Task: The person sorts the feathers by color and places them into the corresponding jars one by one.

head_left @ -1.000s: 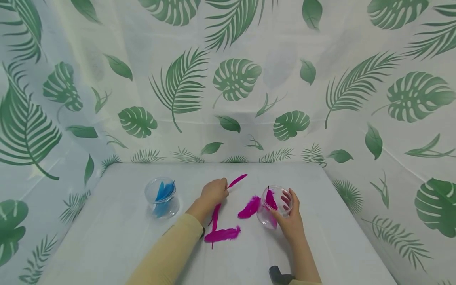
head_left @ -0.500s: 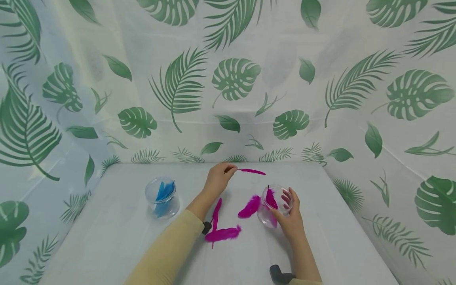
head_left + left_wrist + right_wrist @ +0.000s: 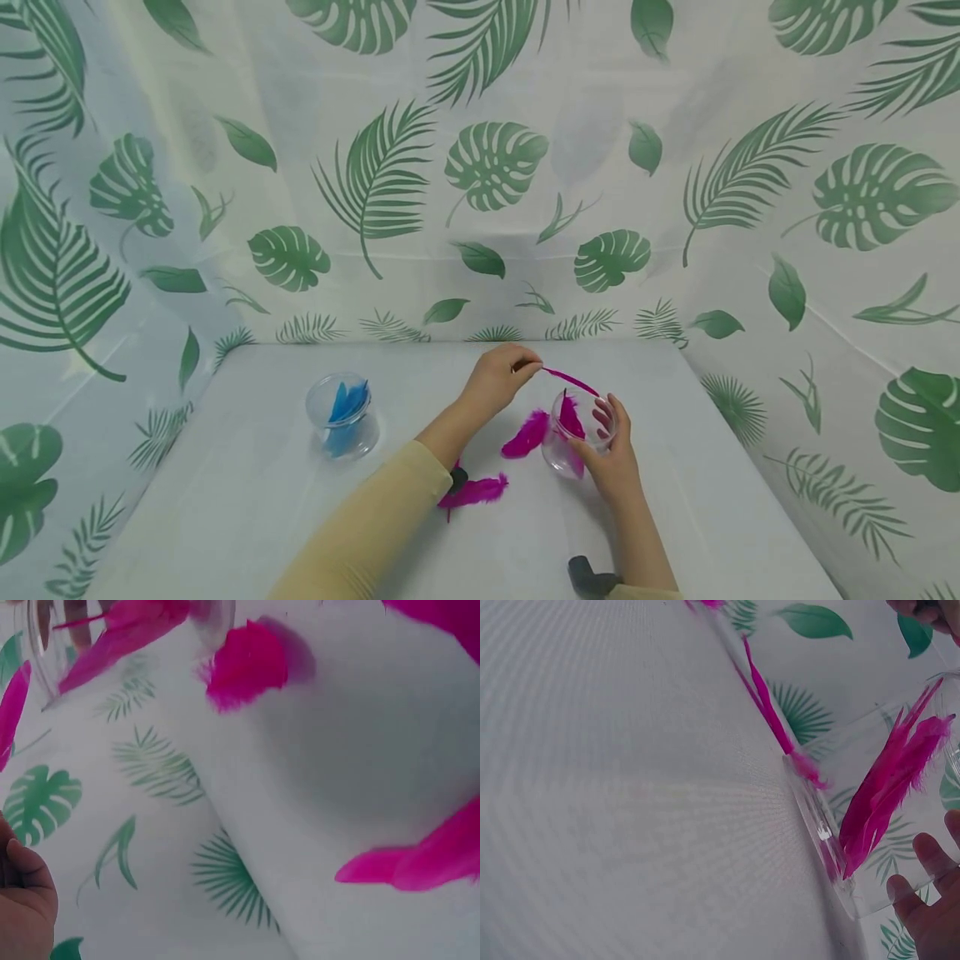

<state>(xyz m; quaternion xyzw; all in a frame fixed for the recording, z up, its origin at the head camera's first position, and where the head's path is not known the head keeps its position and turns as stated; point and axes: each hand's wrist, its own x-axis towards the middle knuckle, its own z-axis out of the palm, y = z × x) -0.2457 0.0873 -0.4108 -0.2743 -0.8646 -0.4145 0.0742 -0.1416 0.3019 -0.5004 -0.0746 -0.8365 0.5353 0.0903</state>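
Observation:
My left hand (image 3: 495,379) pinches a magenta feather (image 3: 572,380) by its quill. That feather points right, its far end over the back rim of a clear plastic cup (image 3: 557,457). Around the cup's right side, my right hand (image 3: 621,471) holds it upright on the table. Inside stand magenta feathers (image 3: 889,780), seen through the wall in the right wrist view. One loose magenta feather (image 3: 527,433) lies just left of the cup. Nearer the front, another feather (image 3: 483,490) lies crossing one that my left wrist mostly hides.
On the left of the white table (image 3: 247,500) stands a second clear cup (image 3: 313,410) holding blue feathers (image 3: 347,404). A leaf-printed curtain (image 3: 480,208) rises behind the table and on both sides. A dark wrist mount (image 3: 588,577) sits at my right forearm.
My left hand has lifted the magenta feather from the table and carried it right, to the cup's rim. My right hand and the cup have stayed in place.

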